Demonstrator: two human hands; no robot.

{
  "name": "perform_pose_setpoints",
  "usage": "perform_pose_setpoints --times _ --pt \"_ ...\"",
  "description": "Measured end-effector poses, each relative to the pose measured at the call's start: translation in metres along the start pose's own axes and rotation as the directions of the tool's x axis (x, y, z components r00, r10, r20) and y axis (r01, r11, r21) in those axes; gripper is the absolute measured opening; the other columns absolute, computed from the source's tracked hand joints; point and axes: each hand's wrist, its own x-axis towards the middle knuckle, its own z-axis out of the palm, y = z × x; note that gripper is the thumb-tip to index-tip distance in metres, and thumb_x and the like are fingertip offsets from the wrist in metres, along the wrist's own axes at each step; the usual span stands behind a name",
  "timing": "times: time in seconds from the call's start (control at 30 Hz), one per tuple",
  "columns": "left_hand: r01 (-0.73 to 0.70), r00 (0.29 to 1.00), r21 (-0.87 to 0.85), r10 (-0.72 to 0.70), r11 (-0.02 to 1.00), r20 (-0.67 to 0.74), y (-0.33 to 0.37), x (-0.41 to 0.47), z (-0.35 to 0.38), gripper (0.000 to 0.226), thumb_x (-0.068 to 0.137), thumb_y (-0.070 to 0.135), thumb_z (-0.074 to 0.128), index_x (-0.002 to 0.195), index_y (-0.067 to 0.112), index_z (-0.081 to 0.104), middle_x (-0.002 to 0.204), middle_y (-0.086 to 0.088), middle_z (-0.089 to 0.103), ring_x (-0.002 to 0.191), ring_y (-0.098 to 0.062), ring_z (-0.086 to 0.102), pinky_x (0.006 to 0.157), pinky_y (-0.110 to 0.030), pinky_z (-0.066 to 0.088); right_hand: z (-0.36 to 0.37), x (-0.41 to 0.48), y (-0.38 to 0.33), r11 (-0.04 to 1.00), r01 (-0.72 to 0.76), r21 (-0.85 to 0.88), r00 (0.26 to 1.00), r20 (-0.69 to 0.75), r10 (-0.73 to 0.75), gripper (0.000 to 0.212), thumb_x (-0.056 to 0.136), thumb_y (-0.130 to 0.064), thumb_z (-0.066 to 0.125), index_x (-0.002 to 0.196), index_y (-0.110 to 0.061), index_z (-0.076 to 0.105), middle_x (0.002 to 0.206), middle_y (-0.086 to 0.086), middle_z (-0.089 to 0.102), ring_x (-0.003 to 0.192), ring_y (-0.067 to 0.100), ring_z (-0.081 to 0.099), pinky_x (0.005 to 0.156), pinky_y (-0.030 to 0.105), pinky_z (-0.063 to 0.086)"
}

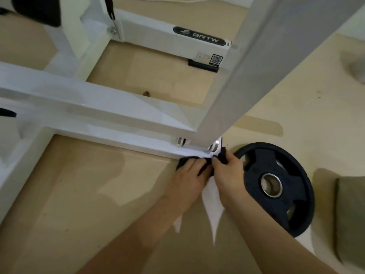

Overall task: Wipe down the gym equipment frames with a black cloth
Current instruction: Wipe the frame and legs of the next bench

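A white gym frame fills the view, with a low base rail (110, 138) along the floor and a tall upright post (243, 76) rising from its right end. The black cloth (203, 164) is bunched at the foot of that post, on the end of the rail. My left hand (189, 177) presses down on the cloth's left part. My right hand (229, 171) pinches the cloth's right end against the post's foot. Most of the cloth is hidden under my fingers.
A black weight plate (276, 186) with a steel hub stands close to the right of my right hand. A second frame beam with a black logo label (199, 35) lies further back. An olive cushion (349, 216) sits at the right edge. The floor is tan.
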Motion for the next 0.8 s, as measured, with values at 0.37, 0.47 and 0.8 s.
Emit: perform_pose_setpoints --times 0.37,0.47,0.8 --pt "0.104 0.942 0.105 -0.132 0.989 0.309 0.019 0.02 -0.089 0.017 0.095 0.028 0.05 0.106 0.018 0.058 0.084 -0.001 0.067 0.075 -0.021 0.061 0.065 -0.032 0.047 -0.058 0.049 -0.07 0.365 0.519 -0.773 0.823 0.567 0.029 0.025 0.092 -0.021 0.057 0.103 -0.002 0.068 0.106 0.015 0.068 0.097 0.03 0.062 0.079 0.031 0.048" --pt "0.014 0.928 0.109 -0.054 0.994 0.369 0.058 0.035 -0.108 0.01 0.092 0.023 0.051 0.101 0.02 0.049 0.072 0.005 0.058 0.064 -0.015 0.055 0.055 -0.026 0.042 -0.079 0.058 -0.103 0.438 0.557 -0.706 0.808 0.583 -0.086 0.026 0.096 -0.024 0.053 0.113 -0.008 0.063 0.114 0.011 0.062 0.105 0.028 0.058 0.085 0.031 0.045" --pt "-0.49 0.794 0.667 -0.029 0.561 0.607 0.072 0.038 -0.1 0.066 0.088 0.0 0.046 0.144 0.026 0.023 0.092 -0.008 0.057 0.067 -0.026 0.049 0.053 -0.033 0.032 -0.062 0.06 -0.058 0.941 0.334 -0.063 0.913 0.268 -0.306 0.048 0.096 -0.015 0.051 0.142 -0.02 0.038 0.13 0.005 0.051 0.121 0.026 0.051 0.102 0.037 0.044"
